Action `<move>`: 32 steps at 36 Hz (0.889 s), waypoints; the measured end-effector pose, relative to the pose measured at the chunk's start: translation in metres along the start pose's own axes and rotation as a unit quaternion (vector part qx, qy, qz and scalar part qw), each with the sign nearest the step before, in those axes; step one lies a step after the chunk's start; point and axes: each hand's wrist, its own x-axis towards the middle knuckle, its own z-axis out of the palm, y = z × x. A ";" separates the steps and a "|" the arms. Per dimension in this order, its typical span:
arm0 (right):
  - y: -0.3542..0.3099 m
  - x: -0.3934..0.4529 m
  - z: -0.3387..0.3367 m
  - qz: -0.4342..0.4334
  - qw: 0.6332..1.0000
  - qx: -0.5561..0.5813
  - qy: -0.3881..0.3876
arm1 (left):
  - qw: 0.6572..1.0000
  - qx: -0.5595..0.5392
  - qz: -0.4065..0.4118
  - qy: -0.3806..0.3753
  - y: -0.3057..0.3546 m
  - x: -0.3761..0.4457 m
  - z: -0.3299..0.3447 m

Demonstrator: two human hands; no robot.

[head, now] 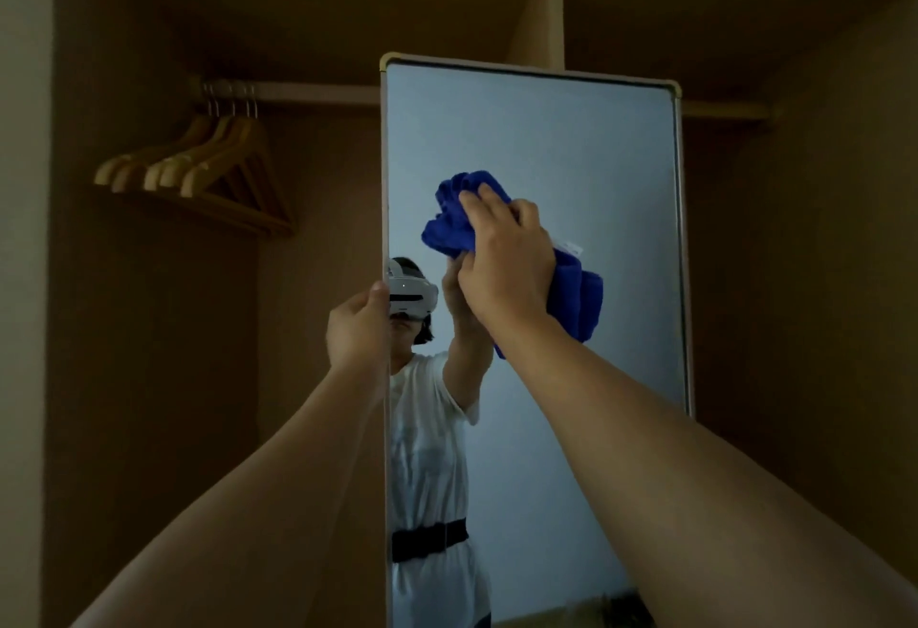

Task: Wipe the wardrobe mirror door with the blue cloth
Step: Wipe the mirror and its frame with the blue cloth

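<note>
- The mirror door (571,140) is standing in the middle of an open wardrobe (124,329), its pale frame running down both long edges and rounding at the top corners.
- To the left of the mirror door, a bunch of wooden hangers (198,170) is hanging close together from a rail (308,93) inside the wardrobe; the rail is passing behind the mirror door and showing again on its right side.
- Above the mirror door, a narrow upright partition (541,11) is dividing the top of the wardrobe.
- Nothing is lying between the person's arms and the glass; the right forearm is crossing in front of the lower right part of the mirror door and hiding that stretch of its frame.
- The blue cloth (452,220) is sitting bunched against the glass in the upper middle of the mirror door, one end trailing down to the right below the wrist, with a small white tag showing at its edge.
- The right hand (501,259) is pressing the blue cloth onto the mirror door, fingers curled into the folds and gripping them.
- The left hand (355,329) is gripping the left edge of the mirror door, thumb on the front, fingers wrapping behind the frame out of sight.
- The glass is reflecting the person in a white top with a dark belt, wearing a white headset.
</note>
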 end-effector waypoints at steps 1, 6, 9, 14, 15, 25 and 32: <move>-0.002 -0.006 0.001 -0.007 1.000 0.003 0.003 | 1.000 -0.004 -0.002 -0.003 0.001 -0.001 0.000; -0.008 -0.053 0.009 -0.075 0.997 0.006 -0.003 | 1.000 -0.023 -0.013 -0.013 0.001 0.000 -0.002; -0.008 -0.066 0.011 -0.102 0.995 -0.010 -0.003 | 1.000 -0.005 -0.016 -0.010 -0.001 0.003 -0.002; -0.011 -0.047 0.005 -0.130 0.991 -0.009 0.000 | 0.999 -0.031 -0.013 -0.010 -0.003 0.005 -0.001; -0.013 -0.039 0.004 -0.129 0.992 -0.007 -0.006 | 0.999 -0.037 -0.011 -0.016 -0.004 0.006 -0.001; -0.036 0.010 0.008 -0.085 0.996 -0.026 -0.030 | 1.000 0.018 -0.002 -0.022 -0.002 0.004 -0.004; -0.038 -0.038 0.012 -0.115 0.993 0.003 -0.034 | 0.998 -0.051 -0.037 -0.015 0.004 -0.002 -0.003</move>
